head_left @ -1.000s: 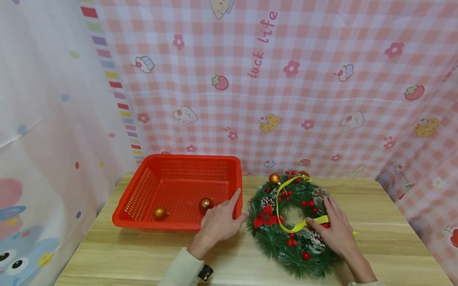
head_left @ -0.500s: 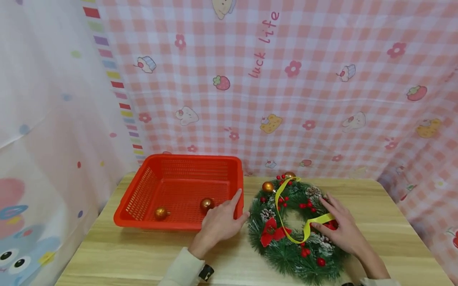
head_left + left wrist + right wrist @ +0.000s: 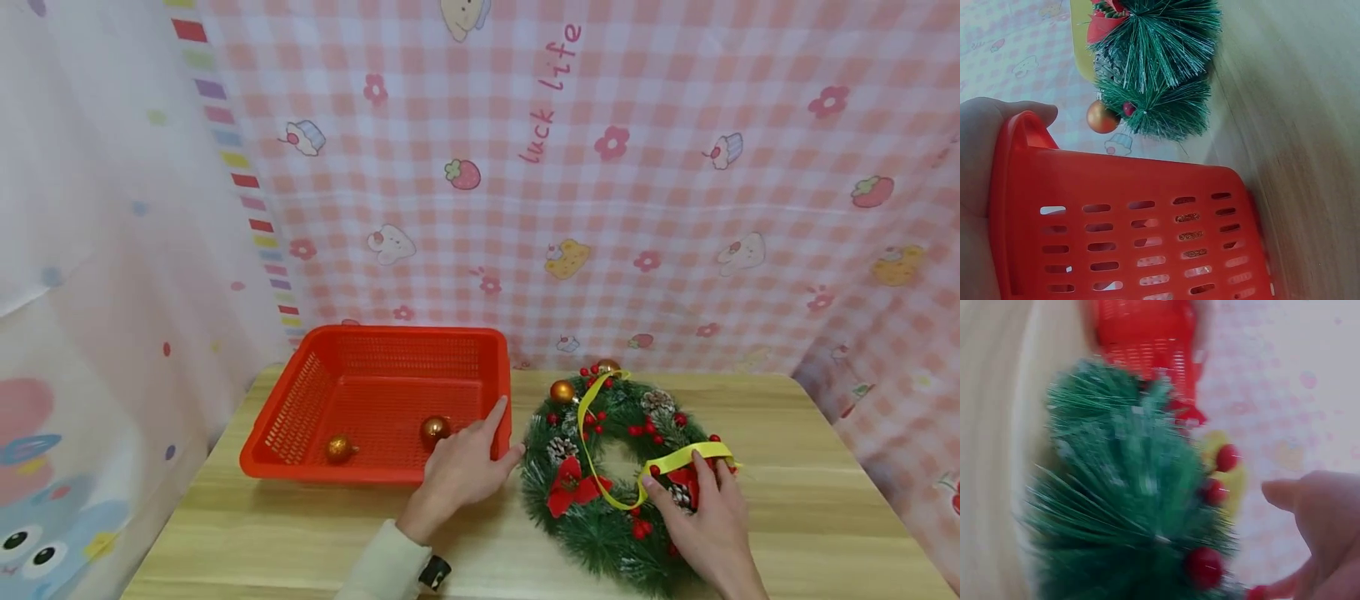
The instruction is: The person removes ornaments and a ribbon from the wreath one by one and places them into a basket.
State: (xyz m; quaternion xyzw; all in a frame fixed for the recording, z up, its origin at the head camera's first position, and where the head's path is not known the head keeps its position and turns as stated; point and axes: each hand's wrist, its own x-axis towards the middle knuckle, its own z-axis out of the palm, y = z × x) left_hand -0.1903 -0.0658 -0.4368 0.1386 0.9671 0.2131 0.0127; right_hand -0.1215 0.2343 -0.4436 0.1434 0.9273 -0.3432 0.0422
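A green wreath (image 3: 592,542) with red berries, pine cones, red flowers and gold baubles lies at the right of the table. Across it runs a yellow ribbon (image 3: 682,457). Over the wreath's right side, my right hand (image 3: 708,521) has its fingers spread, with the index fingertip on the ribbon and the thumb near its bend. My left hand (image 3: 461,475) rests on the front right corner of a red plastic basket (image 3: 330,473), index finger straight along the rim and thumb reaching past it. Inside are a glittery gold bauble (image 3: 339,449) and a shiny bauble (image 3: 435,431).
All of this sits on a wooden table (image 3: 810,500). Behind it hangs a pink checked cloth (image 3: 570,200), close to the table's back edge. A white patterned curtain (image 3: 112,208) closes off the left side. The right wrist view is blurred.
The wreath turned a little counterclockwise and came slightly nearer. Since then my right hand has slid toward the table's front, its fingers now over the ribbon. My left hand stayed on the basket corner.
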